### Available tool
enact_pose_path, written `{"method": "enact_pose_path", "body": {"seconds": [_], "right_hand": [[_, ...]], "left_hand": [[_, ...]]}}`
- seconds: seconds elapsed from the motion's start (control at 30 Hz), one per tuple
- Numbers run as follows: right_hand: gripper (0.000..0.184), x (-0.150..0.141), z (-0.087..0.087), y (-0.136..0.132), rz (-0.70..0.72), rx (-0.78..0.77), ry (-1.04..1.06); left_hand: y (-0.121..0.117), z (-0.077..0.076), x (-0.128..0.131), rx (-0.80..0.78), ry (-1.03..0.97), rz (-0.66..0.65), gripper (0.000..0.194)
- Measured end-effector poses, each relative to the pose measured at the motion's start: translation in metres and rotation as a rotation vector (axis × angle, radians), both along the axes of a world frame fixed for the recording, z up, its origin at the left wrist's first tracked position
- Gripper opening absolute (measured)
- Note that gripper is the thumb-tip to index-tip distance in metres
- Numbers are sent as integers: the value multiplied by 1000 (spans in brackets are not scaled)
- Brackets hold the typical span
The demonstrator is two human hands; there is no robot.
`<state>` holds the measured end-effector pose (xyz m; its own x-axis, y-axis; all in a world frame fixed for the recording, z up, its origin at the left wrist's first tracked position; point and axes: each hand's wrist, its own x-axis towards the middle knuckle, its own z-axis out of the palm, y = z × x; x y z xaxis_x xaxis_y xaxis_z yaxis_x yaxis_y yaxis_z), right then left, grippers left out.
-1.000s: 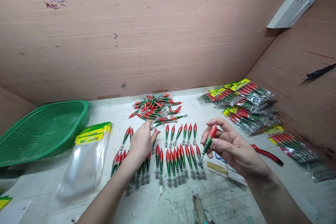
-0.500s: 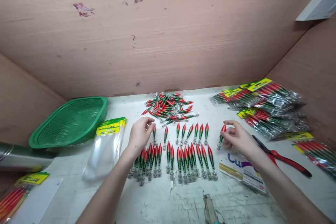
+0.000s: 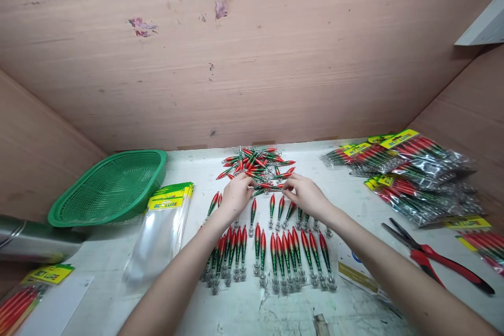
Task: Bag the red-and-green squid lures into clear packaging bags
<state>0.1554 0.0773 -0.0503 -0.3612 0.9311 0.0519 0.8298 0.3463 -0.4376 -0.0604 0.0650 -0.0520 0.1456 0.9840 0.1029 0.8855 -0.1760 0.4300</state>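
Red-and-green fishing lures with metal hook crowns lie in a loose pile (image 3: 258, 163) at the back of the table. At the pile's front edge, my left hand (image 3: 237, 193) has its thumb and fingertips pinched at the end of a lure. My right hand (image 3: 305, 194) pinches from the other side, at the end of a lure (image 3: 271, 186) lying between the hands. Nearer to me are rows of lures set side by side, red ends away: a front row (image 3: 289, 257) and a sparser back row (image 3: 253, 212), partly hidden by my hands and forearms.
Clear bags with yellow headers (image 3: 161, 231) and a green basket (image 3: 110, 189) are on the left, beside a metal cylinder (image 3: 39, 239). Filled lure packs (image 3: 413, 178) are heaped on the right, near red-handled pliers (image 3: 437, 257). A card (image 3: 358, 270) lies partly under my right forearm.
Both hands have moved inward to the pile's front edge. The lure my right hand held is let go at the right of the back row. More lures show left of the left hand.
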Motion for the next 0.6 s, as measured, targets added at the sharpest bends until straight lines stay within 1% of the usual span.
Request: {"method": "enact_pose_path", "body": {"seconds": [0.1,0.2,0.27,0.33,0.43,0.6], "right_hand": [[9,-23,-5,9,19,35,-87],[15,-33,-12,12,16,56,-160],[18,-36,-16,13,21,69,-187],[18,-35,-18,14,33,83,-197],[19,-29,-16,20,36,101,-190],[21,-13,-10,37,-35,113,-152]], "left_hand": [[6,0,6,-38,38,9,8],[9,-2,9,-92,76,19,18],[9,-3,10,-119,98,22,20],[8,-4,13,-136,118,22,21],[7,-4,20,-146,146,21,21],[9,-2,33,-134,196,23,22]]}}
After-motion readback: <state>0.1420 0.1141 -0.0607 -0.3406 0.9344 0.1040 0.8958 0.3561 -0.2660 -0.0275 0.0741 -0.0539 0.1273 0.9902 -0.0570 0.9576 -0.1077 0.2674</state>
